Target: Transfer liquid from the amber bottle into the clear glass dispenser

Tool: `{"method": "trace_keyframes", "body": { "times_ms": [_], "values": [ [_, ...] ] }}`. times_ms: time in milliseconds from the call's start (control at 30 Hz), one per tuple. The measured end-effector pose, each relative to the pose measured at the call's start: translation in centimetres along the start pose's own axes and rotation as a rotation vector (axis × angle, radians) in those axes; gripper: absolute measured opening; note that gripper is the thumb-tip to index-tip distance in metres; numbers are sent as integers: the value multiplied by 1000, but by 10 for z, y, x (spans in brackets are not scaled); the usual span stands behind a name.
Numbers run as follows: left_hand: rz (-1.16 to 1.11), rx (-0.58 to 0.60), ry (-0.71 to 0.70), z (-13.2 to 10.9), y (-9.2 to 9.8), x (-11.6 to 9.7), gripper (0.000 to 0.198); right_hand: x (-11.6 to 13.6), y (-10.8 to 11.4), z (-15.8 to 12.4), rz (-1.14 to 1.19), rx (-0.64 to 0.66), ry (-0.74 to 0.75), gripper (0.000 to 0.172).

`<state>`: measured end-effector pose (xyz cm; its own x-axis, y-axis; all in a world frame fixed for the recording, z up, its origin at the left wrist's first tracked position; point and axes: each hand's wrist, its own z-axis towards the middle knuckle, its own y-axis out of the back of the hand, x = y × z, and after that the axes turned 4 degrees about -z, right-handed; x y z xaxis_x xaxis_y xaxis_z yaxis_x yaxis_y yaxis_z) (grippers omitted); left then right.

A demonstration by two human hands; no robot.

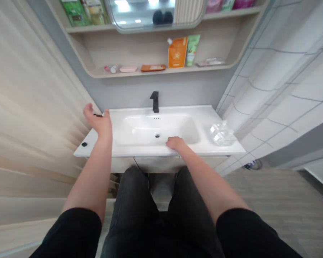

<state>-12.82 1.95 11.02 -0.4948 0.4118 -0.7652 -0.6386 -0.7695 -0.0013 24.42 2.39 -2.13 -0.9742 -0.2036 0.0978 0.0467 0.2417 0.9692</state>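
My left hand is raised over the left end of a white ceramic washbasin, its fingers spread and holding nothing I can see. A small black item shows just beside those fingers, and I cannot tell whether they touch it. A round black item lies on the counter's left front corner. My right hand rests on the basin's front rim, fingers curled, near the drain. A black faucet stands at the back. A clear plastic bottle lies on the right of the counter.
Above the basin, a curved wooden shelf holds orange and green pouches and several small items, below a mirror. A wood-panelled wall stands on the left, a tiled wall on the right. My dark-trousered legs are below.
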Motion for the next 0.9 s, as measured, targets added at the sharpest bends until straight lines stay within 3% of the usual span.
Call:
{"method": "trace_keyframes", "body": {
  "times_ms": [33,133,300,400,500,633,767,833,900],
  "values": [
    [22,-70,5,20,11,5,78,1,0,1,-28,-9,30,42],
    [129,-40,116,53,30,32,92,2,-1,1,-74,-72,122,41],
    [333,87,395,60,33,86,107,0,-3,-2,-32,-167,145,35],
    [442,109,404,52,25,100,108,-3,-3,-1,44,-168,122,36],
    [346,155,314,19,6,90,98,-5,-5,2,142,-189,111,50],
    [132,446,200,-67,-37,55,76,-10,-12,4,277,-229,162,86],
    [-24,691,164,-151,-83,18,77,-18,-15,2,485,-349,299,117],
    [-76,751,173,-178,-104,3,76,-21,-12,0,575,-397,358,117],
    [-129,805,180,-194,-121,-8,76,-22,-8,-4,604,-424,344,105]
  ]
}}
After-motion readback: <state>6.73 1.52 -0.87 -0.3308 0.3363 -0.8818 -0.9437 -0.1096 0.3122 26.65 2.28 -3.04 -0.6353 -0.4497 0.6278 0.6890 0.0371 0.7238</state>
